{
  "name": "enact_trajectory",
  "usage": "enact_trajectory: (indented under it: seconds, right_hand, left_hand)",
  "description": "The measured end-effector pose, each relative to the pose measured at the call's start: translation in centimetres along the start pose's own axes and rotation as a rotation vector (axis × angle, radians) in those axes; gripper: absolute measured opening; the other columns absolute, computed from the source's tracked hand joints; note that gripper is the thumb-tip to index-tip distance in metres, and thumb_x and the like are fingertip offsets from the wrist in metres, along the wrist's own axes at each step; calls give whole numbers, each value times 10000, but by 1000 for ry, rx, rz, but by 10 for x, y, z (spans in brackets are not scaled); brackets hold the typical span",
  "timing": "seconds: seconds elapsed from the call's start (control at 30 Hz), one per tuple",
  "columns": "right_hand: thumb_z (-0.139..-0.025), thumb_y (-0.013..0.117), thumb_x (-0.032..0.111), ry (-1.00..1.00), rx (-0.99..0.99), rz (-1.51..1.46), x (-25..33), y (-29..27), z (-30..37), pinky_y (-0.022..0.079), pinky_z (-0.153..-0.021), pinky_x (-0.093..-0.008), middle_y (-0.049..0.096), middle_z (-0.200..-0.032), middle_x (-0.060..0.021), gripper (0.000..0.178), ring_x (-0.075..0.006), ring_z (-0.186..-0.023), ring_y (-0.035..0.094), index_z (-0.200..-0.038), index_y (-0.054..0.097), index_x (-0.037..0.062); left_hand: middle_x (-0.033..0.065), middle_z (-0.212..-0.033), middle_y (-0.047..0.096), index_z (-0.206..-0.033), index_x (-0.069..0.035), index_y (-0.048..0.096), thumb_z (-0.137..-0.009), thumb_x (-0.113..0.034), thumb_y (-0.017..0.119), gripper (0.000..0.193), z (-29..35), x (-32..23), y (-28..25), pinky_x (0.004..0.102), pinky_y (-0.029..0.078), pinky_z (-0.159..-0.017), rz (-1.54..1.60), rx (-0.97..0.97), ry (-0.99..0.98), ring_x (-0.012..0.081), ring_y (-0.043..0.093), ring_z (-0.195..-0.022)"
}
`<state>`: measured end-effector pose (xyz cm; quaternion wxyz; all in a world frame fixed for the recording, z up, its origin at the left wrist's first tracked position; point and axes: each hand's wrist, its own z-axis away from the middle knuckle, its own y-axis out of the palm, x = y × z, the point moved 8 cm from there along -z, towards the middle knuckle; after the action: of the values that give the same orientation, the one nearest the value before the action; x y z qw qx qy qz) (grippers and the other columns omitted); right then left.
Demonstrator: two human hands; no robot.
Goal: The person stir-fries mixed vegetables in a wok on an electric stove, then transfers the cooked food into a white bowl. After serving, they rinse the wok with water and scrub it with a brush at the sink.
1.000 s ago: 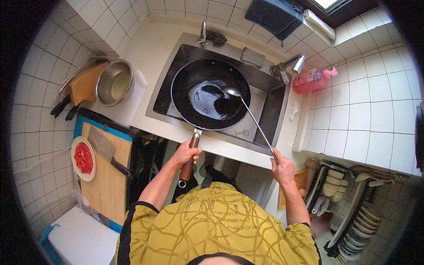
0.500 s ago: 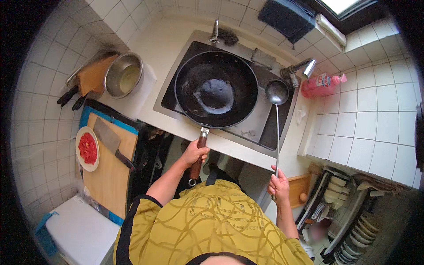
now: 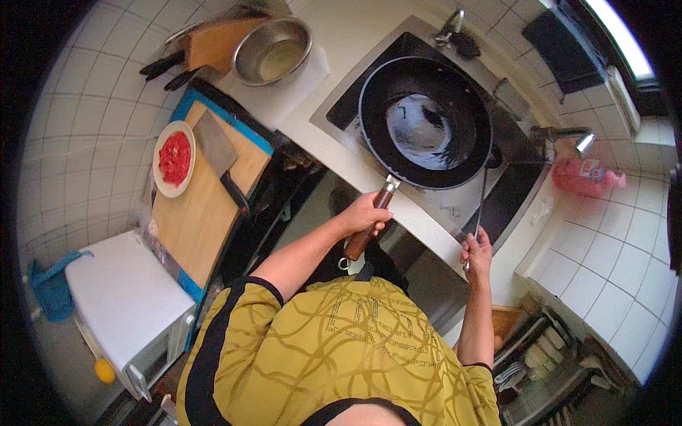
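Observation:
My left hand (image 3: 368,215) is closed around the brown wooden handle of a black wok (image 3: 376,121). The wok is over the sink (image 3: 341,99), its inside wet and shiny with light reflections. In my right hand (image 3: 477,253) is the handle of a long metal ladle (image 3: 482,199). The ladle's shaft runs away from me to the wok's right rim, where its small dark bowl end is hard to make out.
A cutting board (image 3: 195,226) at left bears a cleaver (image 3: 215,144) and a plate (image 3: 162,176) of chopped red food. Behind it stands a metal bowl (image 3: 250,53). A faucet (image 3: 565,133) and pink bottle (image 3: 577,177) are at right; a white appliance (image 3: 131,284) stands lower left.
The view has turned, so the sink sits farther right. My right hand has moved forward over the counter edge, and the ladle's bowl has gone from plainly visible to close beside the wok's rim.

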<state>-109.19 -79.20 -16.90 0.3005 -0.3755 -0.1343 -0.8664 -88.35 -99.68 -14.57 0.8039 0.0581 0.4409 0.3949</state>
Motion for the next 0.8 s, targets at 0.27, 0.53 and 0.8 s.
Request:
enact_trajectory:
  seconds: [0.27,0.53,0.8]
  right_hand:
    - [-830,585,109,-122,-5,457,15,-20,-33,400,-399,-219,516,-568,-29,500,-99,-461,498,-1273,357,63]
    - [-803,616,183,-557,-358,1336,81,27,24,467,-627,-318,629,-800,-119,273,-233,-684,605,-1035,583,43]
    - [-772,611,96,-472,548,1047,-99,201,51,458,-653,-314,598,-807,-105,148,-217,-702,573,-908,595,42]
  left_hand:
    - [-6,-629,439,-869,-52,399,-779,-73,576,200,-4,4,-3,238,421,-410,-20,15,47,71,453,-473]
    - [-2,-642,443,-889,-50,391,-781,-84,583,223,-8,9,-7,240,440,-413,35,64,25,74,466,-478]
    - [9,-578,474,-870,-34,408,-773,-80,590,211,-11,8,-11,244,420,-419,-11,153,57,86,481,-469]
